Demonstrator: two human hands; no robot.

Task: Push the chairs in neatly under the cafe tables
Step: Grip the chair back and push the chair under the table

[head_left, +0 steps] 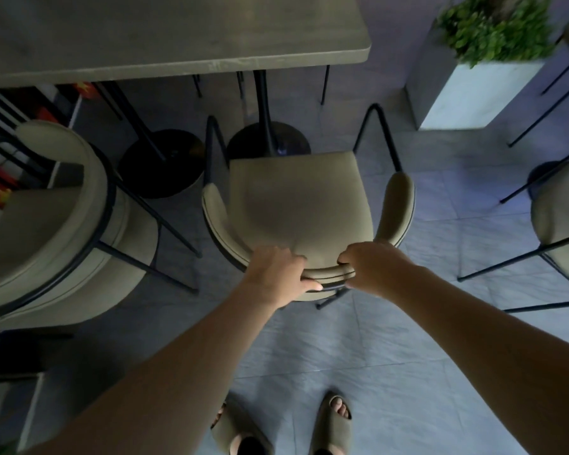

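Note:
An olive padded chair [296, 198] with a curved backrest and black metal legs stands in front of me, its seat facing the grey cafe table [165, 37]. The seat's front edge lies a little short of the table's edge, next to the table's black pedestal base [268, 139]. My left hand [278, 274] grips the top of the curved backrest at its left part. My right hand [372, 267] grips the same backrest just to the right. A second olive chair [56, 231] stands to the left, partly by the table.
A white planter box [480, 93] with green leaves stands at the back right. Another olive chair [562, 221] with black legs sits at the right edge. A second round black base [163, 162] lies left of the pedestal. Grey tiled floor and my sandalled feet [283, 425] are below.

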